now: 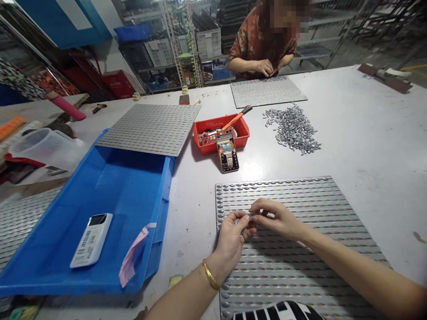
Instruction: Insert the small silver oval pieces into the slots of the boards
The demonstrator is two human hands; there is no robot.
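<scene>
A grey ridged board [300, 266] lies in front of me, with small grey oval pieces [224, 296] seated along its left and far edges. Above its left part my two hands meet at the fingertips. Curled fingers of my left hand [231, 235] close around several of the grey oval pieces, one showing near the palm. The thumb and forefinger of my right hand [275, 218] pinch at the left fingertips; whatever sits between them is too small and covered to make out. A gold bangle [211, 276] circles my left wrist.
A heap of grey oval pieces [295, 129] lies beyond the board. A phone [228, 153] leans on a red tray [205, 149]. At left, a blue bin [133, 191] holds a white device [91, 240]; another ridged board [150, 126] rests across it. Opposite, a person [263, 44] works.
</scene>
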